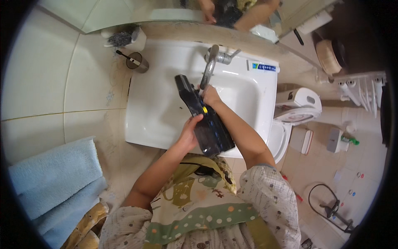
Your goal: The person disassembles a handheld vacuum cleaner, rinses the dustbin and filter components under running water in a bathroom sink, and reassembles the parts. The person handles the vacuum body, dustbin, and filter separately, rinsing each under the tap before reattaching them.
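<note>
A long dark see-through plastic tank (207, 133) with a yellow tab is tilted over the front of the white washbasin (145, 120). Its narrow end points up and left, towards the tap. My left hand (190, 132) grips its near left side, thumb laid on the top face. Under the spout of the chrome tap (210, 66), my right hand (211, 95) is curled against the tank's far right side. Most of the right fingers are hidden, and whatever they may hold cannot be made out. A thin stream seems to fall from the spout beside that hand.
On the basin's back left corner stands a grey cup (139, 64) with a toothbrush. A toothpaste tube (263, 67) lies at the back right. Right of the basin is a toilet (296, 112); light blue towels (62, 174) hang at left. Above the tap runs a mirror (166, 14).
</note>
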Action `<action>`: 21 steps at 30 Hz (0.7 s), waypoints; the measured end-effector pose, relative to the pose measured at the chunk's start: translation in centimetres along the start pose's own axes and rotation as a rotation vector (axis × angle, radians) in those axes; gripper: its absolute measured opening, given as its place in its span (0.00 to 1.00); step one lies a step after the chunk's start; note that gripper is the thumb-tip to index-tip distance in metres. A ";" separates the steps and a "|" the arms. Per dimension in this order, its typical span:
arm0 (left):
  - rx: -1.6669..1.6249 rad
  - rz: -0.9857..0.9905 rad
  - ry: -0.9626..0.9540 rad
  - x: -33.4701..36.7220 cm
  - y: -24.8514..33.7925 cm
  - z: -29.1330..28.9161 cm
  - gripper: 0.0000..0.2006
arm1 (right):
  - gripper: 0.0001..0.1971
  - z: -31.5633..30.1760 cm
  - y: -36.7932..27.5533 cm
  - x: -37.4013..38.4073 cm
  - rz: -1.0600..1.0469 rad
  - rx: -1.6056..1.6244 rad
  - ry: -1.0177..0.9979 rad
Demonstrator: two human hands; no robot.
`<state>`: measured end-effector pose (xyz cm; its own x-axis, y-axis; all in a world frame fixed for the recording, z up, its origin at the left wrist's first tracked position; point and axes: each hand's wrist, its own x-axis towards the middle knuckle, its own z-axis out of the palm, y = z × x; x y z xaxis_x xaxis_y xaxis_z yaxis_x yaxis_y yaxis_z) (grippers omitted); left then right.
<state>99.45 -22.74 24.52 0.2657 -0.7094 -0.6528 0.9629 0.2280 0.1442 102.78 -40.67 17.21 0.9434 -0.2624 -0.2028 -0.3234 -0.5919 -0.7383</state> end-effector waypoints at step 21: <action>0.238 0.455 0.029 2.7 2.9 -0.5 0.23 | 0.19 -1.2 -3.8 -0.9 -0.103 0.171 -0.071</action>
<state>102.96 -23.62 22.76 0.6623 -0.5541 -0.5044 0.7348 0.3489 0.5816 103.10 -39.11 20.95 0.9755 -0.1496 -0.1613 -0.2138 -0.4730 -0.8547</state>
